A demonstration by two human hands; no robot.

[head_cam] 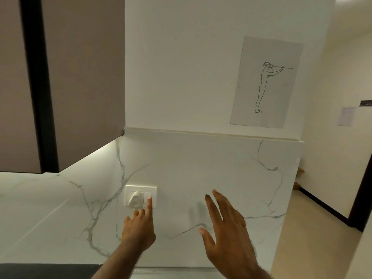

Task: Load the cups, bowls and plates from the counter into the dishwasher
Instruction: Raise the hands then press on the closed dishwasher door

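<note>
Against a white, grey-veined marble wall [201,168], two bare hands are raised, seen from the person's own head. On the left, the left hand [138,228] points upward: its index finger [149,206] is straight, with the tip touching the right-hand switch [148,195] of a white switch plate [141,196] set into the marble. The other fingers of that hand are curled in and hold nothing. A white plug [135,200] sits in the plate just left of the fingertip, close above the curled knuckles. To the right, well apart from the plate, the right hand [227,234] is held up with its back to the camera, fingers straight and spread, thumb out to the left, holding nothing; whether it touches the marble cannot be told. Above the marble is plain white wall, where a paper sheet [265,81] hangs, bearing a line drawing of a standing figure with arms stretched forward. A grey-brown cabinet [80,77] hangs at upper left, with light glowing beneath it. At far right a passage opens, with a dark door frame [360,198] and a small pale note [346,116] on the far wall. Cups, bowls, plates and dishwasher lie outside this view, so their places cannot be told.
</note>
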